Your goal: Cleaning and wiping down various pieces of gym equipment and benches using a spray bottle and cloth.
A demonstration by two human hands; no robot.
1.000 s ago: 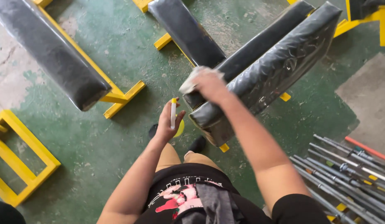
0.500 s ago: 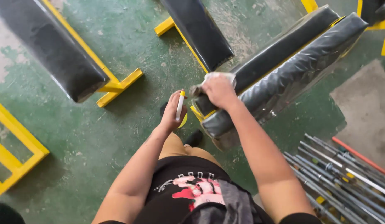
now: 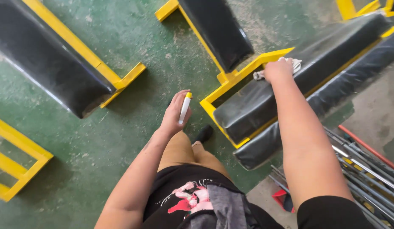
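Observation:
My right hand (image 3: 278, 70) presses a crumpled white cloth (image 3: 293, 65) against a black padded bench (image 3: 265, 95) wrapped in clear plastic, close to its yellow frame (image 3: 231, 85). A second black pad (image 3: 328, 99) lies alongside it, nearer to me. My left hand (image 3: 176, 113) is held over the green floor and grips a slim white marker with a yellow cap (image 3: 184, 107). My tan trousers and a black shoe (image 3: 204, 134) show below the left hand.
Another black bench on a yellow frame (image 3: 48, 63) lies at the left, a third one (image 3: 216, 29) at top centre. A yellow frame (image 3: 18, 163) sits at the far left. Several steel bars (image 3: 366, 169) lie on the floor at the lower right.
The nearer pad has tipped toward me, baring the yellow frame. My right hand with the cloth has slid to the right along the pad. The left hand stays put with the marker.

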